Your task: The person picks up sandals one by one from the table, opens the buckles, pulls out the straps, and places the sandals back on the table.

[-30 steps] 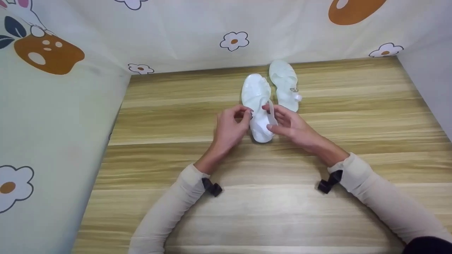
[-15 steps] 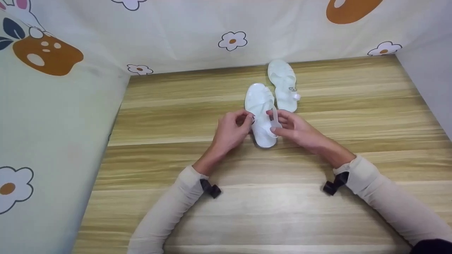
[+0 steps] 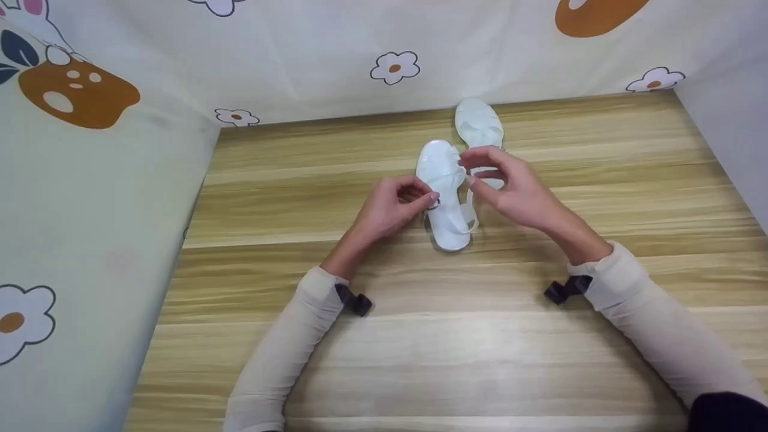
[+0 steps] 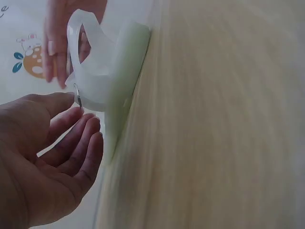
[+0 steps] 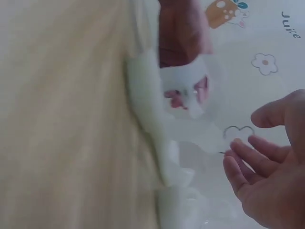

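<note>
A whitish jelly sandal (image 3: 450, 231) lies on the wood-grain surface, toe pointing away from me. My left hand (image 3: 390, 207) pinches the small metal buckle (image 4: 78, 94) at its left side between thumb and index finger. A loop of translucent strap (image 4: 75, 40) stands up over the heel in the left wrist view. My right hand (image 3: 516, 189) hovers at the sandal's right side with fingers loosely bent; in the right wrist view no sandal part sits between its fingers. Behind it lies a second matching sandal (image 3: 477, 117), its heel half partly covered by that hand.
A pale printed cloth (image 3: 324, 66) rises like a wall along the back of the wood-grain surface (image 3: 450, 360), with another on the left (image 3: 90, 210). The second sandal's toe lies near the back edge.
The near sandal has come slightly toward me and right. My right hand has let go of its strap and moved up and away. My left hand stays at the buckle.
</note>
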{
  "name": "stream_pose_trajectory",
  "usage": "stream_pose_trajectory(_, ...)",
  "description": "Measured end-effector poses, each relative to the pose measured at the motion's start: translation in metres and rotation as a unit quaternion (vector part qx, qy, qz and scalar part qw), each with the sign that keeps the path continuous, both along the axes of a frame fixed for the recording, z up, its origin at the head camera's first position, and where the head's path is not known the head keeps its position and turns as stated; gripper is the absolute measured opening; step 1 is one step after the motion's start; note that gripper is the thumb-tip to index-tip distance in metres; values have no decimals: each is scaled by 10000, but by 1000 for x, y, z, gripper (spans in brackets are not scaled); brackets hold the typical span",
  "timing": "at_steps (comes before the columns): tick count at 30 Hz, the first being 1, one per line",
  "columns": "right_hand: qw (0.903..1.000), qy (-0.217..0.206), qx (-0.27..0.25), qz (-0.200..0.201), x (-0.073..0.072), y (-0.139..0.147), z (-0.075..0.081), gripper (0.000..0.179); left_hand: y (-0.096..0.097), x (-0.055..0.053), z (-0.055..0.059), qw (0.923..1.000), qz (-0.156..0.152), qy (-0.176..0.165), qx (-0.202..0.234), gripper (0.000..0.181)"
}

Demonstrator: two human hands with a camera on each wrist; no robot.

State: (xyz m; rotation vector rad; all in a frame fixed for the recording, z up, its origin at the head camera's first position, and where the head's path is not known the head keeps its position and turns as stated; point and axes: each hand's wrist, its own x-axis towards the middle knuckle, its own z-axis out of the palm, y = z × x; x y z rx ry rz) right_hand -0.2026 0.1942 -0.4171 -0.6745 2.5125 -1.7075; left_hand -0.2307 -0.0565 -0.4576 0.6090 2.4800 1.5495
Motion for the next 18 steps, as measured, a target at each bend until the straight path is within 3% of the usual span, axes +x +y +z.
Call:
stream_pose_trajectory(4,9970,292,643,307,-7,-9,4,37,4,-6,-3,9996,-223,-150,13,21)
stream_pose_trajectory(11,9826,504,1570,859,-14,-23,-11,34,-4,-14,-9,9956,-889,-227,182,18)
stream_pose_trajectory(16,9815,208,1698,857,-15,-20,-19,23,-18,-16,-16,9817,-1518,-793,830,22)
stream_pose_trajectory(18,9819,73,1688,858,-15,-18,-21,21,-23,-16,-20,9746,-1616,-1071,1122,28)
